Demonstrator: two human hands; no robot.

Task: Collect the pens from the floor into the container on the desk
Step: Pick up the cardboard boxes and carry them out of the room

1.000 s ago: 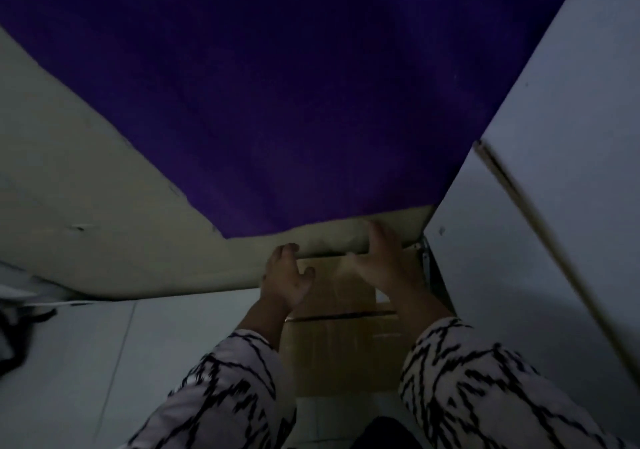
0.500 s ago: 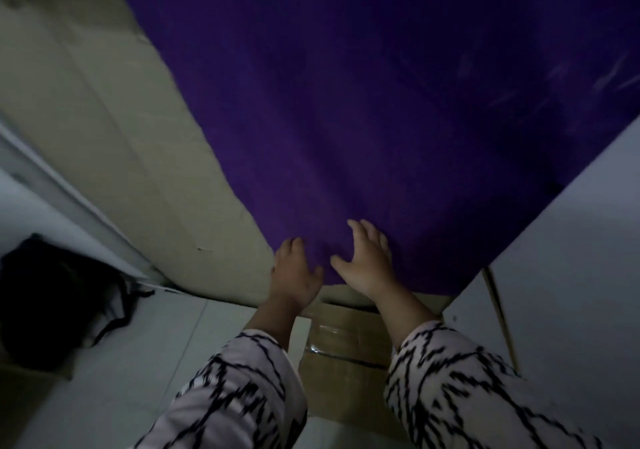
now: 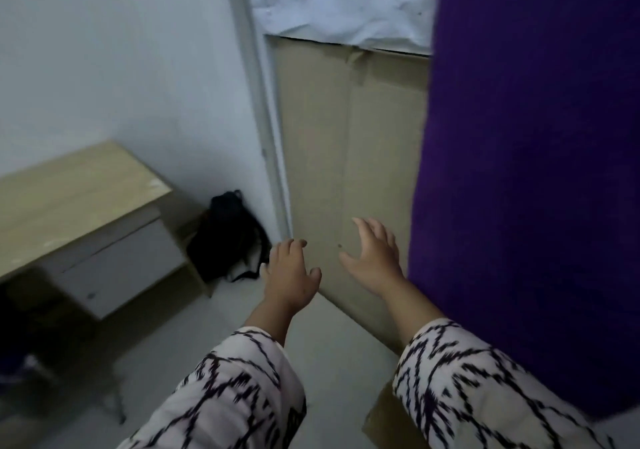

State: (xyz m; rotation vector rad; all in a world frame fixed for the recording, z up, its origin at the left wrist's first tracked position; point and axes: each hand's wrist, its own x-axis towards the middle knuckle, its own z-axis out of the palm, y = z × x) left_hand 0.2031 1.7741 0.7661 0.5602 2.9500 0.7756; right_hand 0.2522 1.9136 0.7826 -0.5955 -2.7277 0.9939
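Note:
Neither a pen nor a container shows in the head view. My left hand is held out in front of me, fingers spread, holding nothing. My right hand is raised beside it, also spread and holding nothing, in front of a tall cardboard panel. Both arms wear white sleeves with a black pattern. A light wooden desk stands at the left; the part of its top that I see is bare.
A purple cloth hangs at the right over the cardboard. A black bag lies on the floor in the corner between desk and door frame. A cardboard box corner sits low by my right sleeve. Pale floor runs below my hands.
My view has swung up and left, from the purple cloth and the box on the floor to the desk and bag. Both hands have lifted off the cloth's edge and spread in the air.

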